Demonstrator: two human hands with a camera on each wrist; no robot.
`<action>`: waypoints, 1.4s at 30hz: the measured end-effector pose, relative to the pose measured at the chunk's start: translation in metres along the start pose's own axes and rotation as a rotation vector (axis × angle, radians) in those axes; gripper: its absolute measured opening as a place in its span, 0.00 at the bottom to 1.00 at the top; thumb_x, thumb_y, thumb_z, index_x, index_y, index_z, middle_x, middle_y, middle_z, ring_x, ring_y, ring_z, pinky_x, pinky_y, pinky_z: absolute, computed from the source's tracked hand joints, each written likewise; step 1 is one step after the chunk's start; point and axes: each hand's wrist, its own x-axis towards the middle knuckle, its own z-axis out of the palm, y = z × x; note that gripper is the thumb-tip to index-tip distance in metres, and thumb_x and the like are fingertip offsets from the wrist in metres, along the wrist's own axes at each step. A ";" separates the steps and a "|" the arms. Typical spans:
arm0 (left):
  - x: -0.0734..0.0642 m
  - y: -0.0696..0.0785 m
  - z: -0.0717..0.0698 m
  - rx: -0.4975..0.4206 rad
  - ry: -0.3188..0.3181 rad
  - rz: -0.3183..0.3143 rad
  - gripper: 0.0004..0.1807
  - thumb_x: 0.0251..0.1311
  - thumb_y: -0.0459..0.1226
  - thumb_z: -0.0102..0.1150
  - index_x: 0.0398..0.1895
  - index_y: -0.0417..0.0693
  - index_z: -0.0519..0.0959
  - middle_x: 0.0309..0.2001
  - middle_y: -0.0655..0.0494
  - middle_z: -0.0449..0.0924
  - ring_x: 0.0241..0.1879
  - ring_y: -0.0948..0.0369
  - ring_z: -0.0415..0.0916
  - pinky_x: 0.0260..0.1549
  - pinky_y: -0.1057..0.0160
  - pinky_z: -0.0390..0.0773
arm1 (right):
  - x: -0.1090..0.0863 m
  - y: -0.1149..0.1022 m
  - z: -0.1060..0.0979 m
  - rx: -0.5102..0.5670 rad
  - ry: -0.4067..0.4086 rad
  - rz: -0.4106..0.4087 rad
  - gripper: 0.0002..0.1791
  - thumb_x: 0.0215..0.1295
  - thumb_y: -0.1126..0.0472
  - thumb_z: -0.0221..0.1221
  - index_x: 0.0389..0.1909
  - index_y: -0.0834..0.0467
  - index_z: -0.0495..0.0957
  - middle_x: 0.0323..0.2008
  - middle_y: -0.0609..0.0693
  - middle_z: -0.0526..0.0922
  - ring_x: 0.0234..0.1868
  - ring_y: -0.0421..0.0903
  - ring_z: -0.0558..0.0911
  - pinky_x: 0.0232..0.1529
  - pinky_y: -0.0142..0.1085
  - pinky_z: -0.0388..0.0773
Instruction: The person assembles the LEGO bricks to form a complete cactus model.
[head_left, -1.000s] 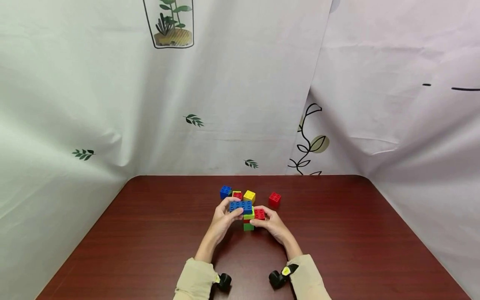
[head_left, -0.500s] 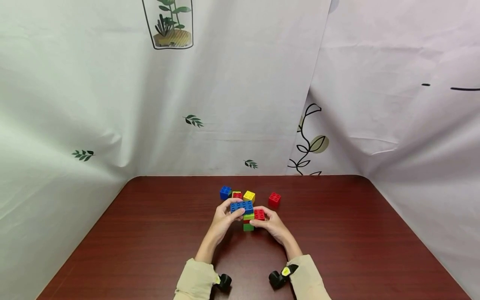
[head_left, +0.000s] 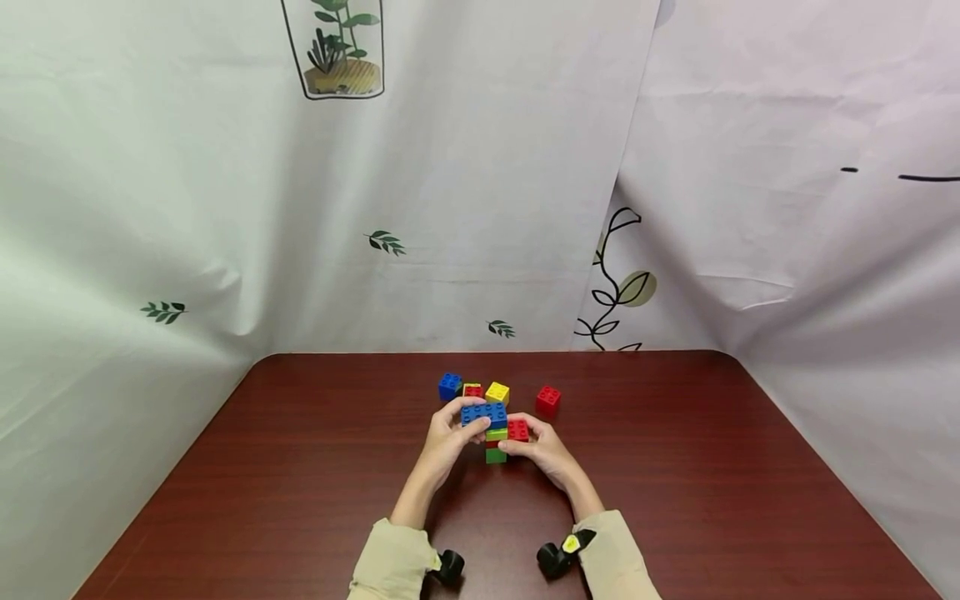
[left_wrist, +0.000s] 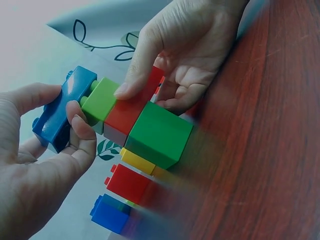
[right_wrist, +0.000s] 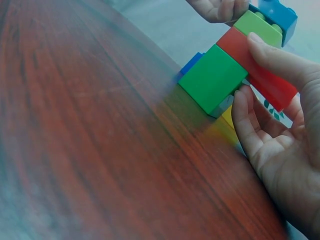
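A long blue brick (left_wrist: 67, 107) is pinched between the thumb and fingers of my left hand (head_left: 444, 442). It is over the lime green brick (left_wrist: 102, 100), whose studs still show in the gap between them in the left wrist view. Under the lime brick comes a long red brick (right_wrist: 250, 65), which sticks out to the right, then a green brick (right_wrist: 214, 80) at the bottom on the table. My right hand (head_left: 546, 450) grips the protruding red brick, thumb on its near side. Parts of its fingers are hidden behind the stack in the head view.
Behind the stack on the brown table (head_left: 675, 467) are a blue brick (head_left: 450, 385), a red brick (head_left: 472, 391) and a yellow brick (head_left: 497, 393). Another red brick (head_left: 548, 401) lies farther right. A printed white cloth (head_left: 480, 208) hangs behind the table.
My left hand has shifted the blue brick slightly right, so it covers more of the lime brick's top. My right hand keeps its grip on the red brick, nearly still.
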 end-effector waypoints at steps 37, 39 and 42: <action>-0.001 0.000 0.007 0.082 0.068 0.093 0.15 0.59 0.30 0.64 0.48 0.34 0.77 0.35 0.48 0.77 0.25 0.65 0.72 0.30 0.69 0.78 | 0.000 -0.001 0.000 -0.002 0.003 -0.006 0.26 0.62 0.63 0.64 0.59 0.68 0.70 0.43 0.49 0.84 0.38 0.36 0.82 0.45 0.28 0.80; -0.002 0.001 0.008 0.095 0.071 0.103 0.15 0.59 0.31 0.65 0.48 0.35 0.78 0.38 0.43 0.78 0.26 0.65 0.73 0.30 0.70 0.78 | -0.001 -0.001 0.000 -0.002 0.001 -0.006 0.26 0.62 0.63 0.64 0.59 0.68 0.70 0.43 0.48 0.84 0.38 0.36 0.82 0.45 0.28 0.80; -0.002 0.001 0.009 0.122 0.077 0.115 0.15 0.59 0.33 0.65 0.48 0.35 0.77 0.43 0.37 0.78 0.28 0.65 0.74 0.31 0.70 0.79 | 0.000 -0.001 0.000 -0.003 0.000 -0.009 0.26 0.62 0.62 0.64 0.58 0.68 0.70 0.41 0.45 0.84 0.39 0.36 0.82 0.45 0.28 0.80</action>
